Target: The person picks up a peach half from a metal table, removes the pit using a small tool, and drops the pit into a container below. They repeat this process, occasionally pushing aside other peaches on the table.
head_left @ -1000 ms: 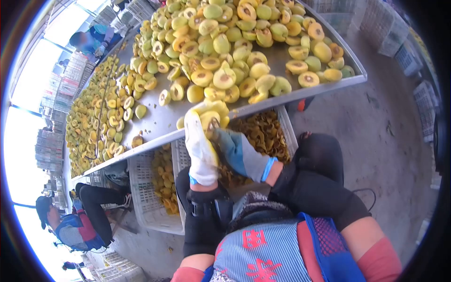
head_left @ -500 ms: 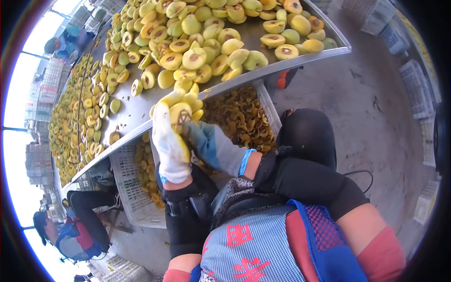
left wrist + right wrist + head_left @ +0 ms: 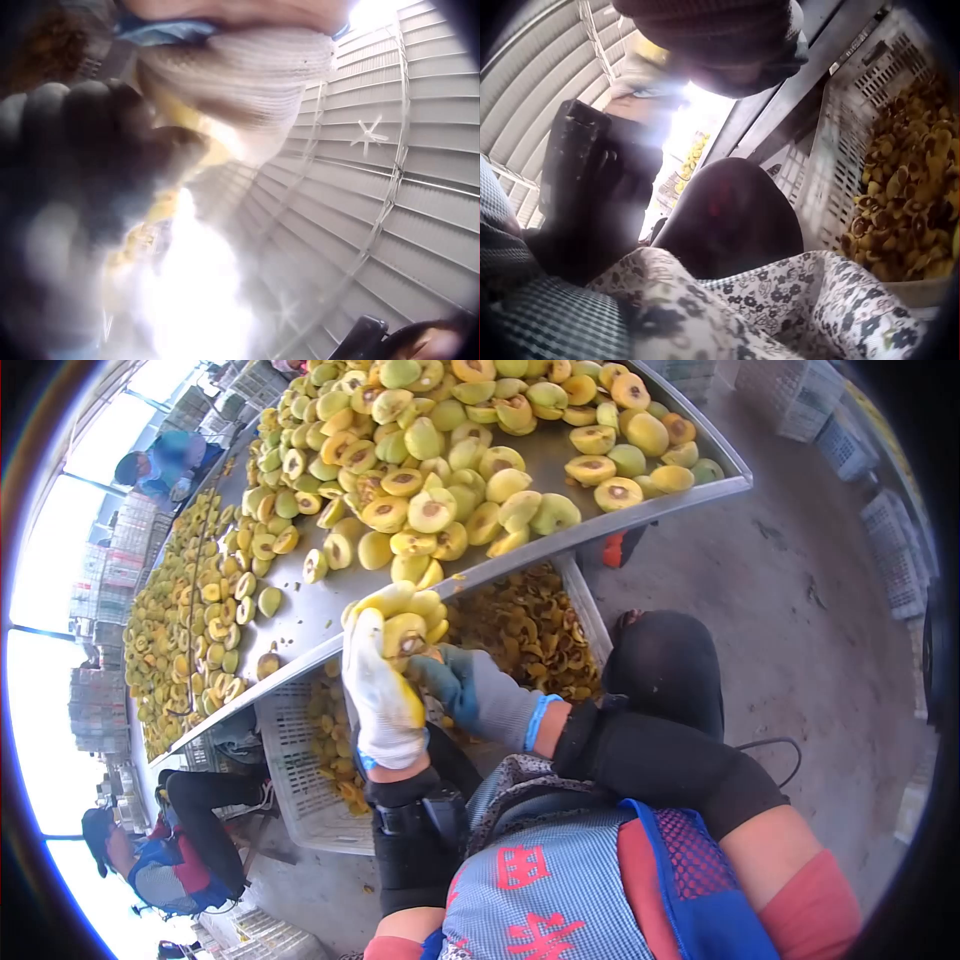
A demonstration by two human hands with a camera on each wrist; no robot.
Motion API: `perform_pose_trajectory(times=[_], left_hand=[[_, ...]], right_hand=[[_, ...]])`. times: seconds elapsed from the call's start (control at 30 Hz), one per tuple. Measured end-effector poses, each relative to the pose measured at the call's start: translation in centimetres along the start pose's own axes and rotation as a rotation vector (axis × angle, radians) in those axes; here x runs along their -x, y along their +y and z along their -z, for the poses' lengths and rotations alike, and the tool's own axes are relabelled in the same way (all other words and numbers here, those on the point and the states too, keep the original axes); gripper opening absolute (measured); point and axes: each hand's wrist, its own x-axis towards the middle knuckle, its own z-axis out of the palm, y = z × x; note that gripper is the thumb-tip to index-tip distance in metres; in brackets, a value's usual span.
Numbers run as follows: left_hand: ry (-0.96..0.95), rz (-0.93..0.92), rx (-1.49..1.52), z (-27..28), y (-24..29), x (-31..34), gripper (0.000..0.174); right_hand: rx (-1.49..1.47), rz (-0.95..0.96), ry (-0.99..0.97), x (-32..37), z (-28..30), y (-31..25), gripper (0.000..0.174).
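My left hand, in a white glove with yellow-coated fingers, holds a yellow peach half just in front of the metal table's edge. The cut face is turned toward me, its brown centre showing. Close against its lower right side is my right hand, in a grey and blue glove with the fingers curled. Whatever lies inside that curl is hidden, so I cannot tell what it grips. In the left wrist view the right hand is dark and blurred beside the left glove. The right wrist view shows the right glove at the top.
Halved peaches are heaped on the metal table. Below its edge stands a crate of brown-yellow scraps, with a white crate of yellow pieces left of it. Another person sits at the left; one more is farther back.
The head view has shifted. Both hands stay together at the peach half. It has tilted slightly, and the right hand sits a little lower and farther right of its cut face than half a second ago.
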Motion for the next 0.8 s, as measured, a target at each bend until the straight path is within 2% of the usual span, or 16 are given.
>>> perform_pose_trajectory(times=[0.13,0.23,0.27,0.37,0.53,0.8], left_hand=[[-0.034,0.007,0.073,0.5,-0.9,-0.2,0.05],[-0.134,0.072,0.226,0.2,0.1,-0.4,0.052],[-0.167,0.086,0.282,0.1,0.4,-0.4,0.053],[-0.216,0.063,0.269,0.7,0.1,-0.5,0.055],[-0.003,0.134,0.135,0.8,-0.5,-0.7,0.061],[-0.056,0.106,-0.017,1.6,-1.4,-1.1,0.066]], right_hand=[[0.041,-0.112,-0.024,-0.1,0.5,-1.3,0.047],[0.117,-0.063,0.005,-0.7,1.0,-1.0,0.048],[0.005,-0.051,0.006,-1.3,0.9,0.6,0.05],[0.021,-0.046,0.006,-1.0,1.3,-1.4,0.05],[0.383,0.038,0.031,-0.4,1.7,-2.9,0.048],[0.546,-0.042,-0.015,-0.3,2.1,-4.3,0.052]])
